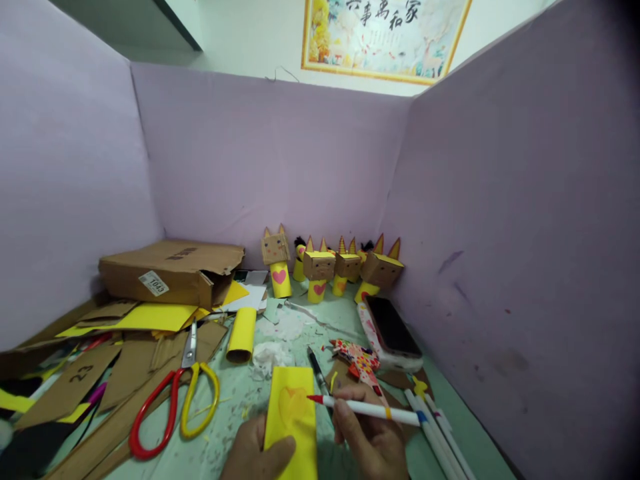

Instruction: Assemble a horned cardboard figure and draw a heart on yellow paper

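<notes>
A: Paper, that yellow strip point(291, 421), thin and floppy, with a faint heart outlined on it. Where does it sit?

B: At six o'clock on the green table point(235, 400), flat. The left hand point(260, 455) pins its lower edge, thumb pressed on the sheet; the other fingers are cut off by the frame, so I cannot tell how they lie.

A: And the right hand point(373, 443)?

B: Fingers closed around a white marker point(370, 408), its red tip touching the strip's right edge at three o'clock of the heart.

A: Handling?

B: Light, creases easily, probably slides unless held flat near an edge. Scissors point(175, 397) lie at nine o'clock, a yellow tube point(242, 335) at eleven, a phone point(393, 328) at two, paper figures point(320, 267) at twelve.
</notes>
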The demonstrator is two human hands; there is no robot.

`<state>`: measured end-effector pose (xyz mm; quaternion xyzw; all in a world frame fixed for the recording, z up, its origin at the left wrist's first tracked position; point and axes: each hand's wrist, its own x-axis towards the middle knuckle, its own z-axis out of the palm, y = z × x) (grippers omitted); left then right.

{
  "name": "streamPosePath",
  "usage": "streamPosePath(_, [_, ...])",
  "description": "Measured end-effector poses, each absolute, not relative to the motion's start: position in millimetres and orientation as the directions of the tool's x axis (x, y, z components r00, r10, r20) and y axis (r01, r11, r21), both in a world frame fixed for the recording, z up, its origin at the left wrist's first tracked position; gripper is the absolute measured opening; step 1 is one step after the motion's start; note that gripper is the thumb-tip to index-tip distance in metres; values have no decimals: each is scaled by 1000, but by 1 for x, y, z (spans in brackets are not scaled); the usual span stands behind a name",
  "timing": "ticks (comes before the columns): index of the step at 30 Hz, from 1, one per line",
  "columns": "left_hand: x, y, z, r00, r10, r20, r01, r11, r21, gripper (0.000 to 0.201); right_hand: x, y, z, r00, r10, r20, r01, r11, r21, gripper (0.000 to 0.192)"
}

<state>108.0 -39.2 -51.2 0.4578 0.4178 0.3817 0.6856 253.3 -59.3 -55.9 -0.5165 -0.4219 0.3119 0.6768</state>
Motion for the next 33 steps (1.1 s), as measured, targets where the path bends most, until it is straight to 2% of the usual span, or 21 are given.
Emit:
streamPosePath(6, [109,-42,-50,327,892,-311,-135,370,919,38,253,-62,-51,414,876,249,21,264,-964,30])
streamPosePath(12, [109,-44,-49,328,897,-295,-143,356,923,43,251,-63,-54,351,915,199,-2,214,-977,32])
streamPosePath(19, [109,-42,-52,316,889,-330,-120,383,916,44,251,-66,-49,338,909,242,85,226,-970,26])
streamPosePath(26, [110,-43,-46,346,884,-314,-138,379,915,36,253,-63,-59,316,921,228,35,229,-973,38])
streamPosePath(33, [110,-45,-46,356,847,-395,-118,460,880,21,267,-62,-60,314,892,326,226,263,-938,24])
